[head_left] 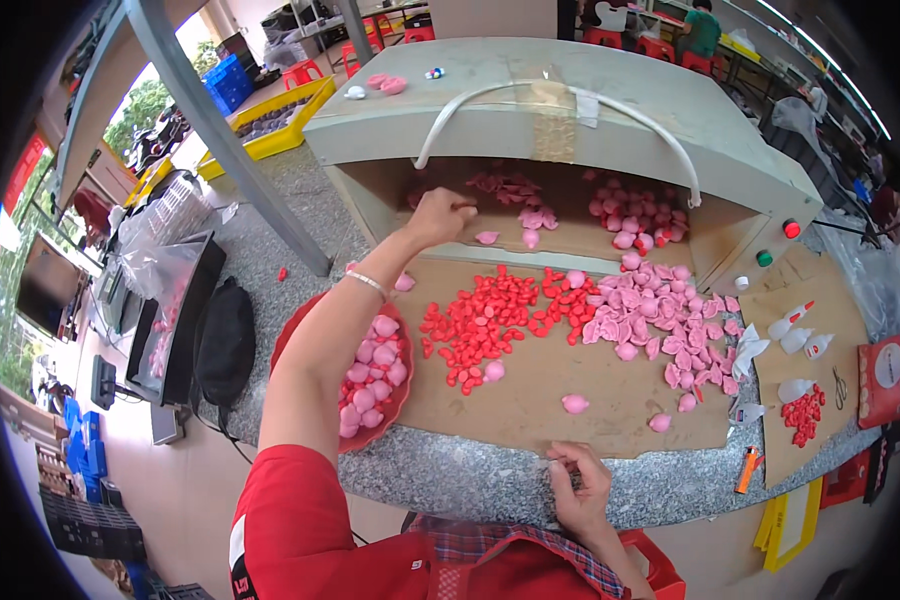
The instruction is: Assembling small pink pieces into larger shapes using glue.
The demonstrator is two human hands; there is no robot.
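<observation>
Many red pieces (480,325) lie between left hand (438,215), grip closed, and right hand (578,485), grip unclear

I noted a red short sleeve (290,520) with a white mark on my left arm, a thin silver bracelet (368,283) at that wrist, and a red-and-blue plaid apron (490,545) below.

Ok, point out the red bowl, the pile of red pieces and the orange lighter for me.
Red bowl (402,395), head view, on its right rim.
Red pieces (470,330), head view, middle of the pile on the cardboard.
Orange lighter (748,468), head view, middle of its body at the counter edge.
</observation>
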